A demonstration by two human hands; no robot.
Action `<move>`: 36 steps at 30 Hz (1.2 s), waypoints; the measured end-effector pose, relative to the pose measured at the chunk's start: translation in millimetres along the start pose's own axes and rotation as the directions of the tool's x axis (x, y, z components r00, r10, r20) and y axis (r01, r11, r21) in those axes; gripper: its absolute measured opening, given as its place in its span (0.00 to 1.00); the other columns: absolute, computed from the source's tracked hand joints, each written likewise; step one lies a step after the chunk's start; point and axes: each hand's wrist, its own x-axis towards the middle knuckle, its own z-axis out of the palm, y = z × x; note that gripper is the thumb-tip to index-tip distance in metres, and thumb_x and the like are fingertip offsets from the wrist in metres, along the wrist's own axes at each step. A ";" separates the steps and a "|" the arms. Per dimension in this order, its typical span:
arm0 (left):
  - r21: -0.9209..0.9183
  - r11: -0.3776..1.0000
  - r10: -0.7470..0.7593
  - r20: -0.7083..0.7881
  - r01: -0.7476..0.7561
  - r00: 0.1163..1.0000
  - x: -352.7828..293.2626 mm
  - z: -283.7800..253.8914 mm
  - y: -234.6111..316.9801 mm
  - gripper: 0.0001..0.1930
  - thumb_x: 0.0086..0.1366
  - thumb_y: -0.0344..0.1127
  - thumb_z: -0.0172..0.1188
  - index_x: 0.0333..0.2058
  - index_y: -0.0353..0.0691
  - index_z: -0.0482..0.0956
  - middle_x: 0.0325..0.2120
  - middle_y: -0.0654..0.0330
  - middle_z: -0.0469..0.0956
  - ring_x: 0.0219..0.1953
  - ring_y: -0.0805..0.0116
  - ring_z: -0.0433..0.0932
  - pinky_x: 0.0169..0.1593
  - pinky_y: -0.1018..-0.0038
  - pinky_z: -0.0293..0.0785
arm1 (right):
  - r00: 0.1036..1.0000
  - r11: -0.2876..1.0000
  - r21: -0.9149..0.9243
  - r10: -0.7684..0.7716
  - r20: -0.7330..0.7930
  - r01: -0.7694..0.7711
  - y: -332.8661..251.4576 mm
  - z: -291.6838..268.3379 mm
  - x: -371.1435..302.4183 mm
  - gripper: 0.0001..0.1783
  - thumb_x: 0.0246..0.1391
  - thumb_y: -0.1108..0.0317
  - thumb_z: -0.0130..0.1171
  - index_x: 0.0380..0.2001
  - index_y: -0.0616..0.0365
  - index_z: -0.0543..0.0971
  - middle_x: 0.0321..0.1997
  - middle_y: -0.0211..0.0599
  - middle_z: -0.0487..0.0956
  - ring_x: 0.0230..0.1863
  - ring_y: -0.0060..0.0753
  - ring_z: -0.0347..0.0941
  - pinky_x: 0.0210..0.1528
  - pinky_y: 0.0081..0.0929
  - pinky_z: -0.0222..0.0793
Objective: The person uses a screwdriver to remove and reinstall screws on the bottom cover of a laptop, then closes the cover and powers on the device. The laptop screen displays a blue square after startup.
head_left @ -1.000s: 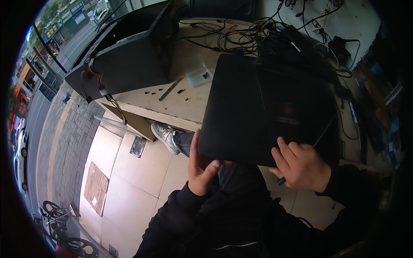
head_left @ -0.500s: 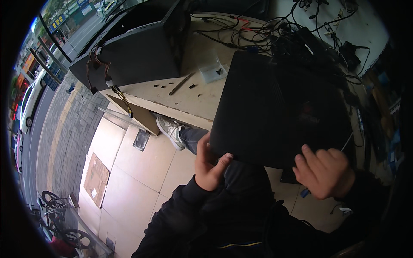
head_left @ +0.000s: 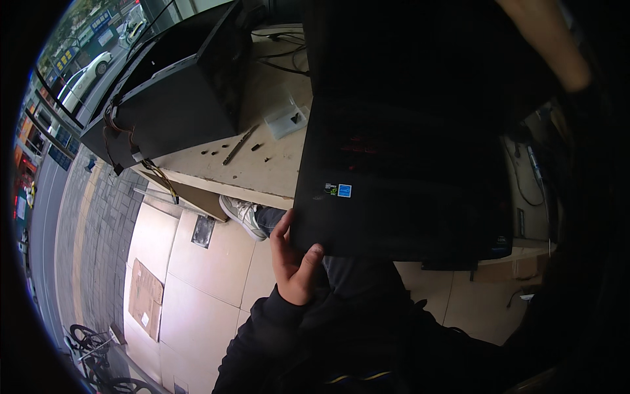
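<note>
The laptop is open in front of the person, its near edge over the lap and its far part over the table; how much of its weight the table bears cannot be told. Its lid stands up at the far side, very dark, and a blue sticker shows on the left of the base. At the laptop's near left corner the left hand has hold of it, partly closed, thumb over the near edge and fingers along the left side. The right hand is at the far right of the laptop, blurred and cut off by the picture's upper edge; its fingers are out of sight, so how far open it is, and whether it grips anything, cannot be told. Just left of the laptop are a clear box, a slim rod and some small dark bits. Farther left of it stands a black case with wires hanging from its near side. Cables lie beyond the box, left of the lid. Below the laptop's left side is a shoe; well left of the laptop, cardboard lies on the floor.
</note>
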 end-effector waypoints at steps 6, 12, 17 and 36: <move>0.047 0.999 -0.007 0.045 0.005 0.999 8.0 7.5 -9.4 0.35 0.61 0.26 0.56 0.66 0.30 0.53 0.63 0.46 0.59 0.65 0.58 0.61 0.67 0.65 0.56 | 0.996 0.917 -0.398 0.045 0.071 -0.013 48.8 45.2 18.4 0.11 0.51 0.61 0.62 0.25 0.58 0.84 0.26 0.51 0.81 0.32 0.58 0.79 0.37 0.51 0.74; 0.100 0.994 0.046 -0.009 -0.045 0.999 2.4 -5.9 -14.0 0.36 0.62 0.27 0.56 0.67 0.29 0.52 0.64 0.44 0.57 0.65 0.56 0.60 0.67 0.64 0.55 | 0.994 0.982 -0.155 -0.113 -0.007 0.111 7.7 13.4 -45.7 0.18 0.52 0.70 0.61 0.47 0.61 0.77 0.40 0.51 0.77 0.44 0.57 0.74 0.46 0.41 0.72; 0.214 0.973 0.087 0.014 -0.088 0.996 3.1 -3.4 -24.5 0.38 0.64 0.41 0.57 0.66 0.27 0.52 0.64 0.44 0.57 0.66 0.55 0.59 0.68 0.63 0.53 | 0.574 0.905 -0.372 0.421 0.703 -0.207 18.8 -17.5 -174.5 0.18 0.57 0.76 0.56 0.52 0.60 0.78 0.48 0.44 0.81 0.49 0.39 0.79 0.52 0.33 0.77; 0.373 0.910 0.194 0.001 -0.181 0.981 5.8 -6.8 -40.8 0.36 0.67 0.50 0.52 0.68 0.37 0.55 0.65 0.47 0.58 0.65 0.53 0.62 0.66 0.59 0.58 | 0.662 0.953 -0.271 0.291 0.690 -0.136 82.3 17.8 -272.9 0.30 0.46 0.81 0.51 0.57 0.62 0.75 0.34 0.50 0.79 0.37 0.50 0.78 0.42 0.38 0.76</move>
